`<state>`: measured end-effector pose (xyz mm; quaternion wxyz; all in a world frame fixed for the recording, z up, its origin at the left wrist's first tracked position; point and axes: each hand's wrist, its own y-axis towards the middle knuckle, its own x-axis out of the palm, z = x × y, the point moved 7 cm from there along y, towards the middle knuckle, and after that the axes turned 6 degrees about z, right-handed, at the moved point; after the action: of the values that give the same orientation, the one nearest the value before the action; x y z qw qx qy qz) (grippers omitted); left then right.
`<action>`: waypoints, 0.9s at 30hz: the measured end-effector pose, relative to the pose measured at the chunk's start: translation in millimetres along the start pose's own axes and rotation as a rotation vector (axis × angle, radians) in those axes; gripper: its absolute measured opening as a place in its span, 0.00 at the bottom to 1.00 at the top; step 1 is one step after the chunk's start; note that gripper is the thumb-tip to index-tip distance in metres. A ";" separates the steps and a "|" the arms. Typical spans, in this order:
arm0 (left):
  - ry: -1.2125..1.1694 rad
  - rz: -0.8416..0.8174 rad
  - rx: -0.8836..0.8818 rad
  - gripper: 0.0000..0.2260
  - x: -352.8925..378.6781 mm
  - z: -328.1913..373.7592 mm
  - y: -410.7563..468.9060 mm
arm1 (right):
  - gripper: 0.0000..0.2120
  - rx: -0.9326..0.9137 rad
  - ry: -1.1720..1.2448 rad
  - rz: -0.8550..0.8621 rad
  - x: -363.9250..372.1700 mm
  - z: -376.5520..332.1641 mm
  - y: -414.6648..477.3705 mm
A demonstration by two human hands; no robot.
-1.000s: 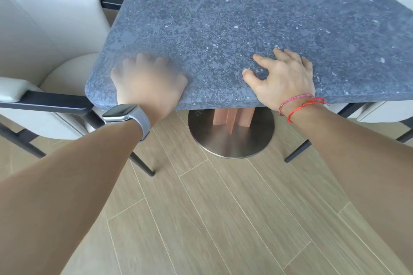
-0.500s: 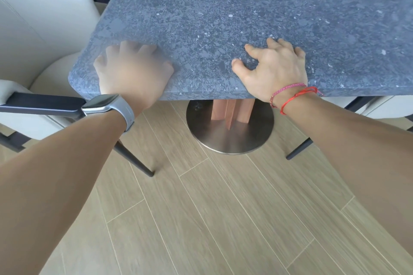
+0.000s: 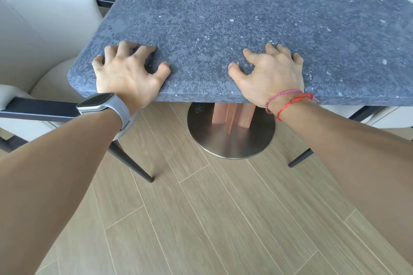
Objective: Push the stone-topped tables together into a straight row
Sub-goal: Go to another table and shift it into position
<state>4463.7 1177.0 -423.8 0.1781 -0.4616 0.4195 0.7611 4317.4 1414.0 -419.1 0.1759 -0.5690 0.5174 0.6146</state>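
Observation:
A square table with a speckled blue-grey stone top (image 3: 245, 6) stands in front of me on a wooden pedestal (image 3: 232, 116) and a round metal base (image 3: 232, 140). My left hand (image 3: 127, 73), with a watch on its wrist, rests on the top near the front left corner, fingers arched and fingertips pressing the stone. My right hand (image 3: 272, 76), with red string bracelets at the wrist, rests on the front edge further right in the same way. Both palms lie over the near edge. No second table is in view.
A cream padded chair with a dark frame (image 3: 44, 29) stands close against the table's left side, its leg (image 3: 134, 163) on the wood-plank floor (image 3: 223, 219). Another cream chair (image 3: 380, 116) is tucked at the right. More chairs show at the far corners.
My left hand, blurred and moving before, has settled near the left corner with its fingers spread and arched. My right hand has stayed on the front edge.

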 end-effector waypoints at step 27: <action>-0.019 -0.027 0.021 0.29 5.7 -9.4 17.1 | 0.33 0.002 -0.035 0.017 6.9 -11.1 8.9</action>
<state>4454.7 1158.9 -422.7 0.1972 -0.4580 0.4194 0.7585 4314.0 1398.5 -419.3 0.1801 -0.5535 0.5196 0.6255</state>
